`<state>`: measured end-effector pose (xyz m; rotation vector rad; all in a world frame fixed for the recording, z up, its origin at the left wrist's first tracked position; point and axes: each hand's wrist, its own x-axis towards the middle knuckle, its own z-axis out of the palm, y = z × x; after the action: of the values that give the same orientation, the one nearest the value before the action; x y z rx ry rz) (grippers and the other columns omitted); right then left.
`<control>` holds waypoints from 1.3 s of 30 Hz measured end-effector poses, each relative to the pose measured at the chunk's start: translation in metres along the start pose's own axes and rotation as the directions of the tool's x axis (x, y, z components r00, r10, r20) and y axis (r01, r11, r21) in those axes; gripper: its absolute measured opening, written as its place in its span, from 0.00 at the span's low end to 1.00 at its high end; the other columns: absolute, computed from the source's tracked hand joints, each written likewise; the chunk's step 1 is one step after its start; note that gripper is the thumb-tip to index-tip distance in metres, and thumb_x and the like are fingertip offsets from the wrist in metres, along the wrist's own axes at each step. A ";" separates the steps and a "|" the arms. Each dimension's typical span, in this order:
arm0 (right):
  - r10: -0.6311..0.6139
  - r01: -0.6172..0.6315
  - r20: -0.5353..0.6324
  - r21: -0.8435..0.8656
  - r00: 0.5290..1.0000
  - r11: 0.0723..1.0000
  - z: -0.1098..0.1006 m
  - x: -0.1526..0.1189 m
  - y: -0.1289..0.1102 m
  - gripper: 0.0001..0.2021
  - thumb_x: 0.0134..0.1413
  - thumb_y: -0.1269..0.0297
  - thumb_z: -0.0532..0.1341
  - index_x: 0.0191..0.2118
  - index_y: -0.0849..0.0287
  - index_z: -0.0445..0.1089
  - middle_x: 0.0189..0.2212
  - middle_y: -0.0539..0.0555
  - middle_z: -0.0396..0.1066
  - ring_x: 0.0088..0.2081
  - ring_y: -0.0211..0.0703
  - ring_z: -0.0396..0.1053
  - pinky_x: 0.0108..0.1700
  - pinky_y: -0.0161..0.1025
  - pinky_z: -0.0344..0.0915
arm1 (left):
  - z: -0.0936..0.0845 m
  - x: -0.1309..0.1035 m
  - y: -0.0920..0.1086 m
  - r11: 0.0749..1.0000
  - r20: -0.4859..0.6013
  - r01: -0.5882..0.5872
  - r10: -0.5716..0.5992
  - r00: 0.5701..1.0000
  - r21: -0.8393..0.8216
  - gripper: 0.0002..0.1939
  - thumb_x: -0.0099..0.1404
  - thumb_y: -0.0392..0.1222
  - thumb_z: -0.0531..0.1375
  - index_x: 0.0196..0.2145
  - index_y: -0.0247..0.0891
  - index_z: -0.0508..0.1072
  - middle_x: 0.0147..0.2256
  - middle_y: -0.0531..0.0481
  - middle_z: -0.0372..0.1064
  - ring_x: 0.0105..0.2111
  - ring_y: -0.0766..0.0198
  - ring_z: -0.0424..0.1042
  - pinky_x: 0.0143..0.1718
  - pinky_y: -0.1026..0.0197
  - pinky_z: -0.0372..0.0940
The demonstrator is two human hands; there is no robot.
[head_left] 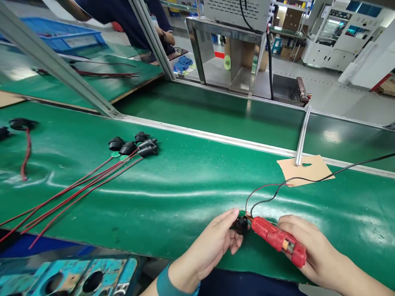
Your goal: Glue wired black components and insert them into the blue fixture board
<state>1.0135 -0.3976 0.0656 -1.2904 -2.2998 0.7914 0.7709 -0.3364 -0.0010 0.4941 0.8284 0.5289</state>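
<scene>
- Left hand (217, 234) had the black round part (241, 225) pinched, thumb up by its green disc (242, 213), fingers curled under — gap closed down to the part itself.
- Part was over the near side of the green bench (197, 172), in front of the person; couldn't tell if it rested on the surface.
- Right hand (313, 246) was wrapped round the red tool (276, 238), narrow end aimed left at the disc. Couldn't tell what kind of tool, or if its tip truly touched.
- Step, imo: working the tip at the disc's edge, prob. where the wiring met it.
- Good way to do it: part held dead still w/ the left hand, only the tool moving, in small controlled nudges.
- Thumb sat v. close to the tip — shifting it back a touch w/o losing the pinch seemed wise.
- Thin red wire (262, 186) and black cord (267, 200) both curved in nr the tip, so they needed slack & a clear path; a tug there could've twisted the disc.
- Cord also crossed the brown card (321, 164), a possible snag.
- Finished look worth checking vs. the bunch of black parts w/ red wires (129, 148), well apart to the left.
</scene>
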 end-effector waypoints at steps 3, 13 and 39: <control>-0.021 0.023 0.016 -0.129 1.000 0.991 0.004 -0.001 -0.002 0.18 0.60 0.75 0.52 0.54 0.57 0.62 0.43 0.60 0.71 0.42 0.50 0.71 0.43 0.47 0.73 | 0.001 0.001 -0.002 1.000 -0.020 0.009 -0.009 1.000 0.019 0.25 0.63 0.63 0.63 0.39 0.36 0.68 0.30 0.51 0.69 0.21 0.69 0.65 0.18 0.67 0.54; -0.035 0.048 0.044 -0.352 0.998 0.935 0.009 0.003 -0.008 0.13 0.60 0.76 0.52 0.48 0.60 0.65 0.40 0.62 0.72 0.38 0.52 0.73 0.37 0.47 0.75 | 0.004 0.001 -0.008 0.999 -0.002 -0.041 0.041 0.999 0.005 0.21 0.66 0.61 0.61 0.36 0.38 0.66 0.27 0.52 0.69 0.20 0.70 0.64 0.19 0.67 0.56; -0.023 0.021 0.001 -0.421 1.000 0.907 0.016 0.000 -0.003 0.09 0.57 0.78 0.51 0.36 0.55 0.58 0.29 0.51 0.63 0.28 0.44 0.60 0.30 0.38 0.58 | 0.011 0.002 -0.009 0.996 -0.012 -0.009 0.008 1.000 -0.090 0.24 0.61 0.62 0.66 0.35 0.36 0.70 0.28 0.49 0.73 0.19 0.69 0.67 0.18 0.67 0.57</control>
<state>1.0024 -0.4031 0.0555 -1.4291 -2.5682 0.2840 0.7830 -0.3448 -0.0011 0.4117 0.8100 0.5746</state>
